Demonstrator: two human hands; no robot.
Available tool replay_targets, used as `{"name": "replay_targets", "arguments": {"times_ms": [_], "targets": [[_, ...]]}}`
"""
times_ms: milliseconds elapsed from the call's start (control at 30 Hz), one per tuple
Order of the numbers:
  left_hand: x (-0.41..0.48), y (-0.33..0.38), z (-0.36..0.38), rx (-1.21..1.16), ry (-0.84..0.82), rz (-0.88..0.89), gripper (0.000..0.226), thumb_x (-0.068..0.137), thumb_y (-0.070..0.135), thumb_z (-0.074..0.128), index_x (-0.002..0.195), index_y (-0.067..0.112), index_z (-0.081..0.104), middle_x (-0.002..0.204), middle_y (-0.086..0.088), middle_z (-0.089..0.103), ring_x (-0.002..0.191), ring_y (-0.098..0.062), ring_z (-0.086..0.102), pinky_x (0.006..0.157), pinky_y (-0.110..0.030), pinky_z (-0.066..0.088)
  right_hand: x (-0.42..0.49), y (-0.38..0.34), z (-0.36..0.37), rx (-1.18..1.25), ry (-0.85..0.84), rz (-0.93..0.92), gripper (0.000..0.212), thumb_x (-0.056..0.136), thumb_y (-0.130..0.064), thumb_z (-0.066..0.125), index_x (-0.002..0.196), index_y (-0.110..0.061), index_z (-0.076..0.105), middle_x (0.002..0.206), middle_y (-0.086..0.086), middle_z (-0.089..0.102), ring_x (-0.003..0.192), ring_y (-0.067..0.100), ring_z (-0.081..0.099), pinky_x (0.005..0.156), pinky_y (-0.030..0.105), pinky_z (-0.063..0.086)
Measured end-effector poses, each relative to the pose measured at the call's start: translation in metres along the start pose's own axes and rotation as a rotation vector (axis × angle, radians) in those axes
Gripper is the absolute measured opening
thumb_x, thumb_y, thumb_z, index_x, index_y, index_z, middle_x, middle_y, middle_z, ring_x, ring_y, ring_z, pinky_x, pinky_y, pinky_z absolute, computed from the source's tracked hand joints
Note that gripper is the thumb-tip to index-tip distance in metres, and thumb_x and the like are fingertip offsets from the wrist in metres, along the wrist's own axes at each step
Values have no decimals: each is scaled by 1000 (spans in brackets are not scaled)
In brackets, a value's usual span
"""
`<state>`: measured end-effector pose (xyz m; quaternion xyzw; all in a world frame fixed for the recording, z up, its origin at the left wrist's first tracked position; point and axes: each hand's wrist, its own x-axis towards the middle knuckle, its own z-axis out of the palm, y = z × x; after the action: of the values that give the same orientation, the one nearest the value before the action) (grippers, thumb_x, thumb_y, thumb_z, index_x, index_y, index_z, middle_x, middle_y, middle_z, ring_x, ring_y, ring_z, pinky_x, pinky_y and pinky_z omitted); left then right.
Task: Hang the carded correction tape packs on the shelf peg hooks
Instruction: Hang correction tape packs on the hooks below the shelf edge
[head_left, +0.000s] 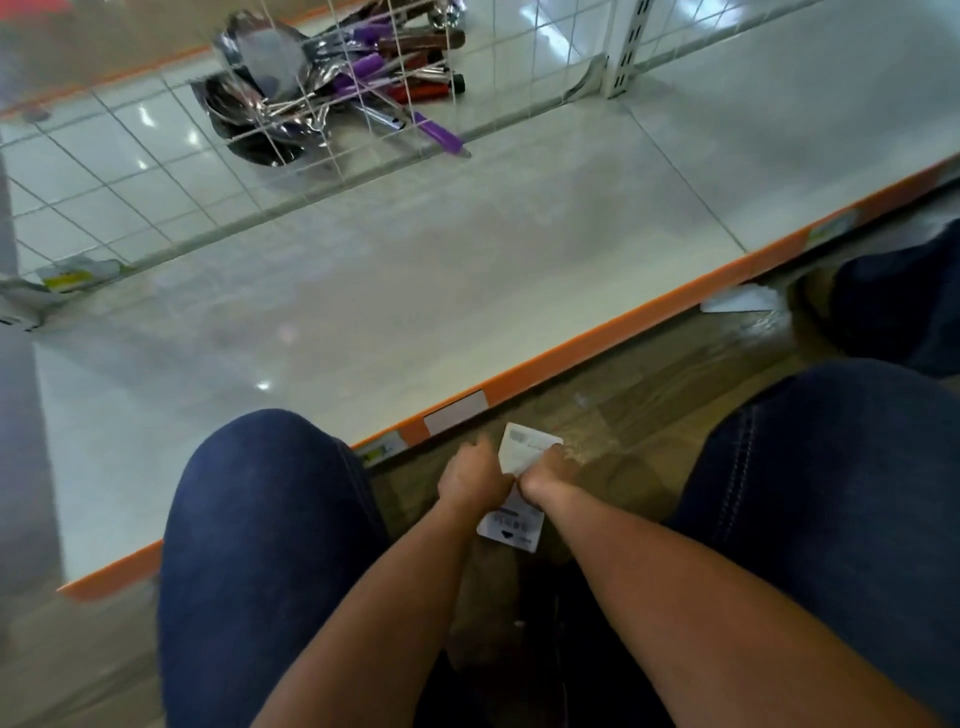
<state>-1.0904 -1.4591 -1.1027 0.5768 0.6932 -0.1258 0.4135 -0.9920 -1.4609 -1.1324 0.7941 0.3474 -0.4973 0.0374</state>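
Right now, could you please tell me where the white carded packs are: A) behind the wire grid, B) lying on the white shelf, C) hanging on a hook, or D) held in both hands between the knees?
D: the left hand and the right hand grip the carded packs between the knees, short of the shelf.

The single head camera is looking steeply down from close above the knees, facing the low white shelf ahead, the wooden floor lying directly below.
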Motion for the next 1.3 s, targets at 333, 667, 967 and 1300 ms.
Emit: {"name": "replay_targets", "arguments": {"times_ms": [333,667,967,1300], "targets": [[3,-8,3,-69,-321,-63,37,99,26,49,132,11,52,134,-11,54,122,-26,52,101,-36,41,-6,5,25,221,-179,210,82,90,-30,60,149,-11,6,138,19,43,121,32,49,102,42,42],[15,-16,20,-131,-458,-173,37,96,23,47,132,14,52,131,-6,56,117,-25,55,105,-44,42,-6,7,30,442,-168,313,71,90,-19,53,148,-14,12,127,18,50,109,32,55,78,37,47],[10,-4,3,-391,-429,-166,37,94,11,52,131,12,50,114,-10,58,94,-21,59,70,-31,53,-15,-11,18,585,-225,328,46,92,-36,54,122,-2,53,115,15,62,90,26,58,57,30,47],[-12,12,-24,-463,-522,-110,29,88,0,50,113,12,59,98,-11,63,75,-17,59,69,-29,50,-36,-29,-17,522,-181,229,36,99,-10,36,133,-3,44,117,18,54,96,32,57,77,39,54]]}}
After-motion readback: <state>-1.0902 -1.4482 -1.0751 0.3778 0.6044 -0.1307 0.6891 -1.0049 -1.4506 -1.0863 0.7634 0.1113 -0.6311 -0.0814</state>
